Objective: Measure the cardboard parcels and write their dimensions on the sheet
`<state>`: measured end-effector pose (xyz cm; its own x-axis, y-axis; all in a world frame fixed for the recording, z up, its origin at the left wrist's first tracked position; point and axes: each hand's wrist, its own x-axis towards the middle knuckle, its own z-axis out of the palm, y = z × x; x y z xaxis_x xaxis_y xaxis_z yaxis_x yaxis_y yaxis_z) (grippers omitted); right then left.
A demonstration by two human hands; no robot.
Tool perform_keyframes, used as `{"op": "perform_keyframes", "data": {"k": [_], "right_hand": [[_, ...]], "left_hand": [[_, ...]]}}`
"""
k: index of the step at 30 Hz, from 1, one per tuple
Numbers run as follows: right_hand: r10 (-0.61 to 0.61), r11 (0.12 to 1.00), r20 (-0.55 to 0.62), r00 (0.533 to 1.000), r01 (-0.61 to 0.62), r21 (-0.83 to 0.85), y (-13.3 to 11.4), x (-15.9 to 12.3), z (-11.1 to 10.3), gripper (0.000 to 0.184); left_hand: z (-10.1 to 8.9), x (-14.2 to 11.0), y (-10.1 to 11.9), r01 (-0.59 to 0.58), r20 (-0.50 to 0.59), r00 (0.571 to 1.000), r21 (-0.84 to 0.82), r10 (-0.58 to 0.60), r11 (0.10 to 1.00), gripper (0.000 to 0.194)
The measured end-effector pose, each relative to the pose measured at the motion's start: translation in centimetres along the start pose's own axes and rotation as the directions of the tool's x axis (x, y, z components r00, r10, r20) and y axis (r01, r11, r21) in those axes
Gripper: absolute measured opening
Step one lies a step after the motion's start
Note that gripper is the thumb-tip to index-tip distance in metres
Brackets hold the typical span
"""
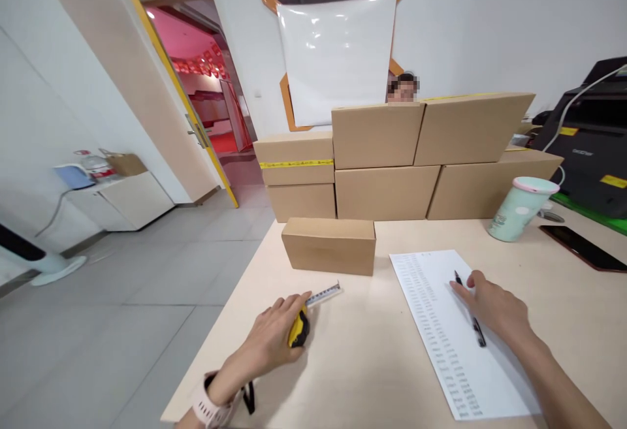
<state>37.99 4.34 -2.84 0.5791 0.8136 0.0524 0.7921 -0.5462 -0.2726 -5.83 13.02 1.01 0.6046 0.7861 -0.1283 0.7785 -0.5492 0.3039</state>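
My left hand (274, 334) is closed around a yellow and black tape measure (298, 328). A short length of its blade (323, 294) sticks out to the right, just in front of a small brown cardboard box (329, 246). A black strap hangs below that hand. On the right, a black pen (479, 332) lies slantwise low over a printed sheet of paper (435, 337). My right hand (497, 305) has its thumb and forefinger around the pen near its tip; part of the pen is hidden under the fingers.
Stacked cardboard boxes (386, 194) line the table's far side, with a person's head (404, 89) behind them. A mint-green cup (522, 210), a phone (585, 247) and a black printer (588, 148) stand or lie at right. The table's left edge borders grey floor (161, 305).
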Motion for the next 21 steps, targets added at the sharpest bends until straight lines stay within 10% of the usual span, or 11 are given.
{"op": "perform_keyframes", "data": {"k": [5, 12, 15, 21], "right_hand": [[-0.155, 0.947, 0.153, 0.976, 0.103, 0.303, 1.2, 1.4, 0.9, 0.015], [-0.190, 0.340, 0.107, 0.976, -0.037, 0.940, 1.2, 0.4, -3.2, 0.040], [-0.122, 0.331, 0.007, 0.993, 0.034, 0.943, 0.5, -0.5, -3.2, 0.041], [-0.076, 0.428, -0.067, 0.995, 0.093, 0.899, -0.9, -1.4, -0.1, 0.031]], "left_hand": [[-0.3, 1.0, 2.3, -0.062, -0.107, 0.993, -0.033, 0.058, 0.998, 0.077], [3.1, 4.0, 13.0, -0.550, -0.153, 0.834, -0.308, 0.530, 0.776, 0.055], [6.4, 6.9, 17.1, -0.654, -0.114, 0.749, -0.279, 0.652, 0.703, 0.066], [11.4, 9.9, 20.3, -0.644, -0.171, 0.765, -0.197, 0.621, 0.739, 0.083]]}}
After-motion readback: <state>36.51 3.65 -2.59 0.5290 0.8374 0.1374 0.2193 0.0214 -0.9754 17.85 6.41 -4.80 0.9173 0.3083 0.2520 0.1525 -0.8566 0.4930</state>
